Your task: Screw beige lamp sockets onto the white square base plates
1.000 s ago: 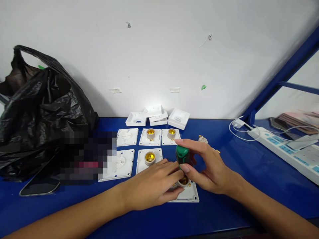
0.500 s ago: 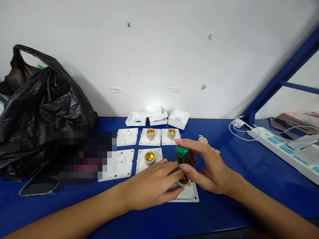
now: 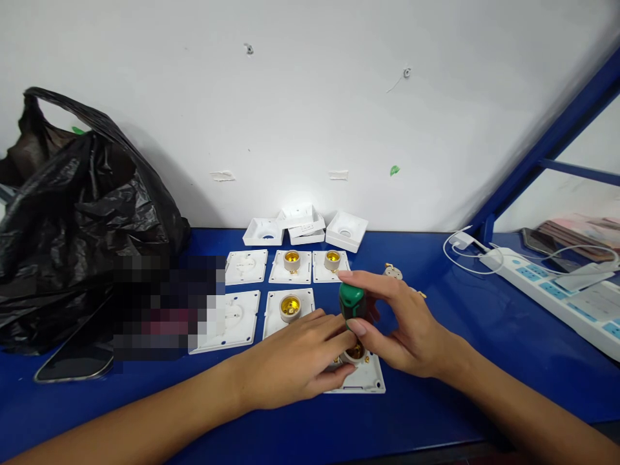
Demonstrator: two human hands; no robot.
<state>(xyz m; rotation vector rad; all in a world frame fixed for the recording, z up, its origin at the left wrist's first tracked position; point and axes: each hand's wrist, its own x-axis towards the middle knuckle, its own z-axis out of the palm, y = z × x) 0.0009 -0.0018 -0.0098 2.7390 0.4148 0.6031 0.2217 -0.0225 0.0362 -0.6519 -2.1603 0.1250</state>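
Just right of the frame's lower centre, the right hand (image 3: pixel 416 326) has its grip pinching the green and black handle of a screwdriver (image 3: pixel 352 300), upright over a round socket (image 3: pixel 357 355) on a white plate (image 3: pixel 365 380). The left hand (image 3: pixel 303 358) has its grip closed around that socket, thumb at the near side. On the blue tabletop (image 3: pixel 436 420), a black bag (image 3: pixel 97 194) fills the left of the frame and a power strip (image 3: pixel 557 290) lies at the right.
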